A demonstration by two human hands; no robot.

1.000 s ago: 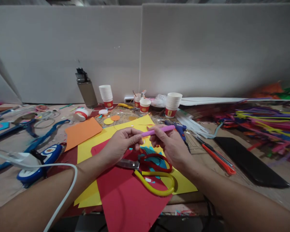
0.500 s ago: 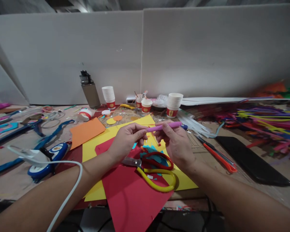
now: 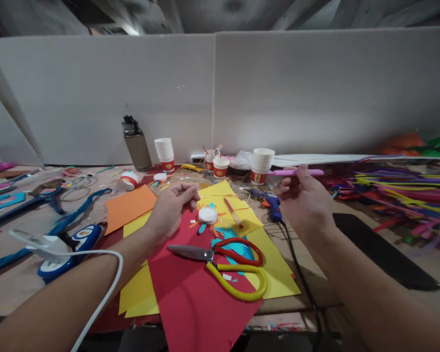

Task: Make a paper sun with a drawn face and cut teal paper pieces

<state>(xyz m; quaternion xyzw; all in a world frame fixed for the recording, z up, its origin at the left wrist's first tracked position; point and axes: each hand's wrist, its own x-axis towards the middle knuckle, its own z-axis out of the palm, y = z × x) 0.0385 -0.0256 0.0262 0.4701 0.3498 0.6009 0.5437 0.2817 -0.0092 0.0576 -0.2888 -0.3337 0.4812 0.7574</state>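
My right hand is raised at the right and grips a purple pen, held level in front of the stacked cups. Over the left edge of the red paper is my left hand, its fingers curled together; whether they pinch something small cannot be made out. Between the hands a round white lid lies with orange and teal strips around it. Scissors with red and yellow handles rest on the red paper. An orange stick lies on the yellow paper.
A blue glue gun with a black cord lies beside my right hand. Behind stand paper cups and a bottle. A black slab and colourful pipe cleaners are at the right. A white cable crosses my left forearm.
My hands have moved apart. The purple pen has gone right with my right hand and left my left hand's fingers. The round lid and the glue gun now show.
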